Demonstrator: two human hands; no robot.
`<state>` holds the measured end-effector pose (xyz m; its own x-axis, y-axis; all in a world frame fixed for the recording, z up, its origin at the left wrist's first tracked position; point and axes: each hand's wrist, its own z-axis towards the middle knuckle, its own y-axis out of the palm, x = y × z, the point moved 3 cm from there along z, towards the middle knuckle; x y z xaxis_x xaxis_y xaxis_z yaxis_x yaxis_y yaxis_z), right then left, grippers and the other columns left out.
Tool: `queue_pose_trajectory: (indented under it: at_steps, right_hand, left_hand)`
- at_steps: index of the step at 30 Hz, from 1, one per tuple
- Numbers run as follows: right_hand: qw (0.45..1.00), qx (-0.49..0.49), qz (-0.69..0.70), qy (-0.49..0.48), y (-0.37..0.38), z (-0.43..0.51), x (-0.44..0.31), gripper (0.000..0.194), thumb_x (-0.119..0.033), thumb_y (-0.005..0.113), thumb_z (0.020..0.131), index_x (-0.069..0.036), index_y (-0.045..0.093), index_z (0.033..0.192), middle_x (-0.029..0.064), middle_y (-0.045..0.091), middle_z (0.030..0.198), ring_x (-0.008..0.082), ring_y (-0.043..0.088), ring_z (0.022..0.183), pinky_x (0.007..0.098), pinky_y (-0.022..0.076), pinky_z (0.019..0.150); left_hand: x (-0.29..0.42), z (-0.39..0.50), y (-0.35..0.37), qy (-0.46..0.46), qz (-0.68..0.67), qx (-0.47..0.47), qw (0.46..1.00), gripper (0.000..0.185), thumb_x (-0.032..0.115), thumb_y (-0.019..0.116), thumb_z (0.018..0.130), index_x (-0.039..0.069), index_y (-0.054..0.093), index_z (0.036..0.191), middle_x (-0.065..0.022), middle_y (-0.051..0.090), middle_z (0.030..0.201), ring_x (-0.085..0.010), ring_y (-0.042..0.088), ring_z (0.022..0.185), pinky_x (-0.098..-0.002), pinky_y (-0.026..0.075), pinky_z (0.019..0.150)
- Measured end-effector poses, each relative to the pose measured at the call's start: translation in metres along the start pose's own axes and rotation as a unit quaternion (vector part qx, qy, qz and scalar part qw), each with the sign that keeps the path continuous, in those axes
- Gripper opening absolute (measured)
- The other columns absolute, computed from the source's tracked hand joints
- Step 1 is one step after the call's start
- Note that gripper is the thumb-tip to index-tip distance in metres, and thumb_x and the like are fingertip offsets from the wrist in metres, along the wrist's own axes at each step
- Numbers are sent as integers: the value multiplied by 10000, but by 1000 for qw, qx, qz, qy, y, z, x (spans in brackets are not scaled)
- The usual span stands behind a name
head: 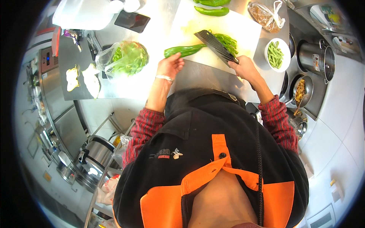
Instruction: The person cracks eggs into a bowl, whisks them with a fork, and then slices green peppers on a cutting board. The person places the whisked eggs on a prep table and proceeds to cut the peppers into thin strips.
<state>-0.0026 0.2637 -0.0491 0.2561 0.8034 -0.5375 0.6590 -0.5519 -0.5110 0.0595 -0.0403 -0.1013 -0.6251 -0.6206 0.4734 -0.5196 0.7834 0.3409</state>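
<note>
My left hand holds the near end of a long green pepper, its thumb against the skin. The pepper's narrow end reaches the white cutting board. In my right hand is the handle of a dark, ridged cleaver, its blade slanting over the board. Thin green pepper strips lie right beside the blade. Whole green peppers rest at the board's far side.
A bowl of cut green beans and a tied plastic bag of brown food stand right of the board. To the left are bagged leafy greens, a phone and pale food pieces. Pots stand farther right.
</note>
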Motion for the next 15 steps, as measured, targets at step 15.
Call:
queue_pose_trajectory:
  at_steps: [15]
  right_hand:
    - [987,57,-124,-87,6,-3,-11,334,-278,599,930,47,677,923,262,623,705,418,612,675,473,470,673]
  left_hand:
    - [-15,-15,81,682,550,-50,479,335,26,642,676,48,719,1002,-34,639,1074,-236,575,1053,-366,484,876]
